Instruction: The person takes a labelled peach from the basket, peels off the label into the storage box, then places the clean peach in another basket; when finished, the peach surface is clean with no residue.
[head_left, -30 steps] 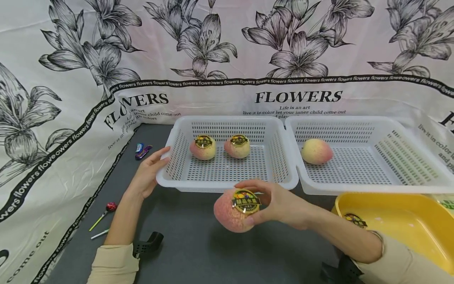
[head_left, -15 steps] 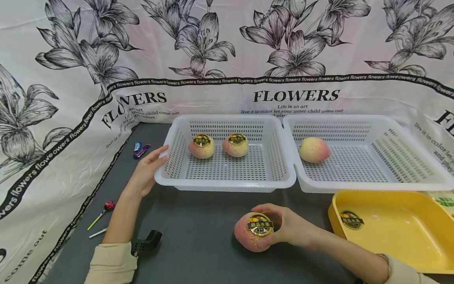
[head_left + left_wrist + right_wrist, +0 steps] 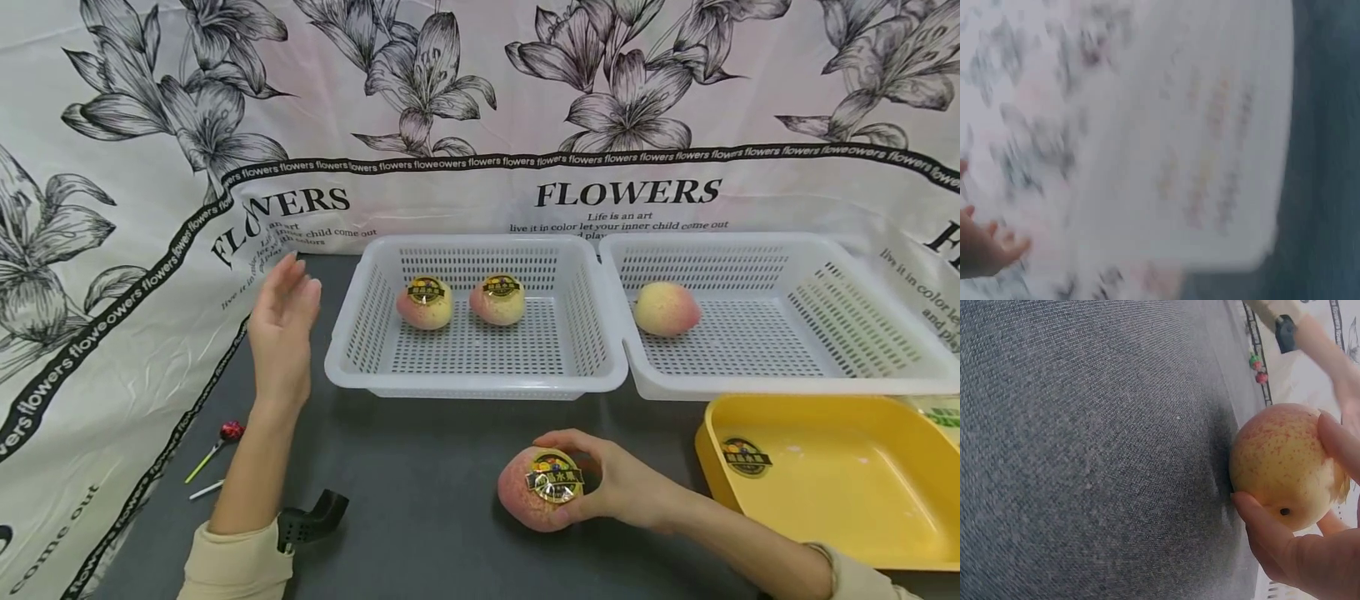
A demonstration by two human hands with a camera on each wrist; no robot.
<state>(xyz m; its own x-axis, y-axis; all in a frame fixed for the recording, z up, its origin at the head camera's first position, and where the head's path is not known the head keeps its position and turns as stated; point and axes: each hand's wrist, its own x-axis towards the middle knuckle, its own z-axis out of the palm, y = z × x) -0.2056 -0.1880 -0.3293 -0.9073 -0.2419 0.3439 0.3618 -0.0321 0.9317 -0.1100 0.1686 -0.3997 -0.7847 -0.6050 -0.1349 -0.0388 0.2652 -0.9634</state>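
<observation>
Lifted off the rim of the left basket [image 3: 352,379], the left hand [image 3: 283,333] hung at middle left, fingers straight and spread, holding nothing. At lower centre the right hand [image 3: 617,483] gripped the stickered peach [image 3: 534,498] resting on the grey table [image 3: 405,500], in front of that basket and beside the yellow tray [image 3: 840,508].

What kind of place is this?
Probably a tabletop set up for sorting fruit: a grey table, two white baskets holding peaches, and a flower-print cloth hung behind.
</observation>
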